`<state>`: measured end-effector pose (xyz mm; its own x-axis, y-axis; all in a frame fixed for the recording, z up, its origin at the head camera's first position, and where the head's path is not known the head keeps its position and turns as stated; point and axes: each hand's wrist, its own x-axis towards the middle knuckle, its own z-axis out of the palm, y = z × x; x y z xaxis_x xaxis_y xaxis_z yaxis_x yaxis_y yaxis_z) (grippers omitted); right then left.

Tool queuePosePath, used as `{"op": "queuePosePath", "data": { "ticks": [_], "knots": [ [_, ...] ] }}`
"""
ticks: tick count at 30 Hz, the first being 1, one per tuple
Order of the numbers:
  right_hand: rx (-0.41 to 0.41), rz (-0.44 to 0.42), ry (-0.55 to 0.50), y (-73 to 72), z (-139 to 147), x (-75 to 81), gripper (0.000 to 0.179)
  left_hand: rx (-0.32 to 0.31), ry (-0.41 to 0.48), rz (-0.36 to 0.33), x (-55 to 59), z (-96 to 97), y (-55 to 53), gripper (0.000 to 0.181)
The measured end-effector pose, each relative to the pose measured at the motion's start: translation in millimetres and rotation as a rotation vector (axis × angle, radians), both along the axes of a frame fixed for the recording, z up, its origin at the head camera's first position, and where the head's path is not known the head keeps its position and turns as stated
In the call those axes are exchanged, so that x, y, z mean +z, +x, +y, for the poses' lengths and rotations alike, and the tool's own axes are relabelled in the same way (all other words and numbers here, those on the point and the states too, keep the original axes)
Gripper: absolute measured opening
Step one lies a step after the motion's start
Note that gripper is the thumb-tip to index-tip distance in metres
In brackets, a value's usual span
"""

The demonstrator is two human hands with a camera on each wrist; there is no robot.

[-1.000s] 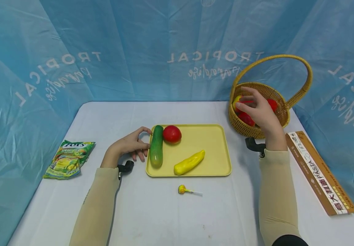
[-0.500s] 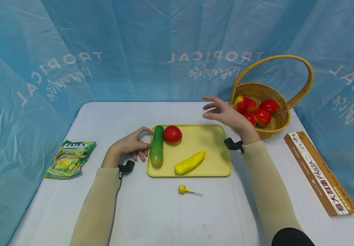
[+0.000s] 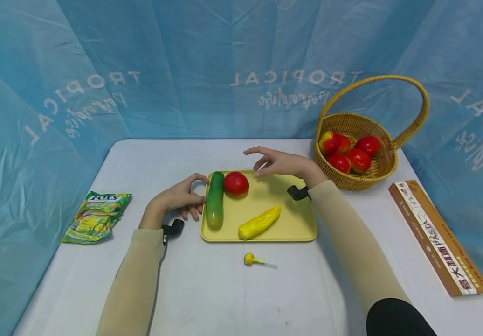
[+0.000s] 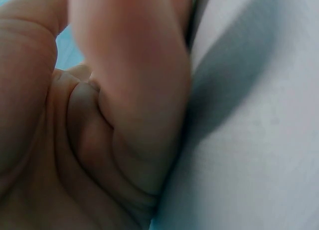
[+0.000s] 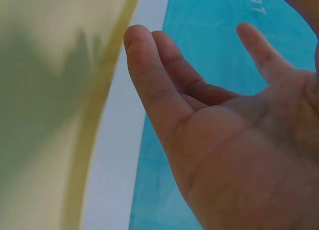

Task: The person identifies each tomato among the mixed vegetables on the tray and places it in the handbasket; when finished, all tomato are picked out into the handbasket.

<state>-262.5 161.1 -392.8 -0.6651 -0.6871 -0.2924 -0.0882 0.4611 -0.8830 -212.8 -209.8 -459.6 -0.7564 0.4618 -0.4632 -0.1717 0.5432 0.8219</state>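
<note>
My left hand (image 3: 176,197) stays at the left rim of the yellow tray (image 3: 292,196), index fingertip and thumb touching or very near it. In the left wrist view its bent fingers (image 4: 134,80) fill much of the picture, and the tray is out of sight. A green cucumber (image 3: 214,200) lies along that side of the tray. Beside it sits a tomato (image 3: 236,184). My right hand (image 3: 281,164) hovers over the tray's far edge, fingers spread and holding nothing, just right of the tomato. A yellow pepper-like vegetable (image 3: 259,223) lies near the front rim.
A wicker basket (image 3: 350,182) with several red fruits (image 3: 358,160) stands at the back right, its tall handle arching up. A pasta box (image 3: 438,238) lies along the right edge. A candy bag (image 3: 96,218) is at left, a lollipop (image 3: 250,259) in front of the tray.
My right hand has come away from above the basket, moving left over the tray to near the tomato, with nothing in it. My left hand has stayed in place.
</note>
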Motion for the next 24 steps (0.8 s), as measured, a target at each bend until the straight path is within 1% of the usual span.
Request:
{"op": "queuePosePath", "data": {
  "ticks": [4, 8, 14, 18, 24],
  "knots": [
    [0.035, -0.02, 0.021, -1.9, -9, -2.7, 0.069, -0.005, -0.003, 0.0, 0.8, 0.4, -0.3, 0.057],
    [0.058, -0.038, 0.052, -3.8, -15, -8.4, 0.07, -0.011, -0.005, -0.001, 1.9, 0.7, 0.1, 0.056],
    [0.091, -0.08, 0.066, -7.2, -21, -19.0, 0.074, -0.008, -0.011, -0.008, 3.0, 1.3, 1.5, 0.056],
    [0.112, -0.068, 0.088, -10.4, -24, -23.7, 0.076, -0.01, -0.011, -0.007, 2.8, 1.5, 1.3, 0.056],
    [0.16, -0.05, 0.119, -14.9, -28, -26.3, 0.078, -0.006, -0.014, 0.0, 3.0, 0.5, 1.2, 0.057]
  ]
}}
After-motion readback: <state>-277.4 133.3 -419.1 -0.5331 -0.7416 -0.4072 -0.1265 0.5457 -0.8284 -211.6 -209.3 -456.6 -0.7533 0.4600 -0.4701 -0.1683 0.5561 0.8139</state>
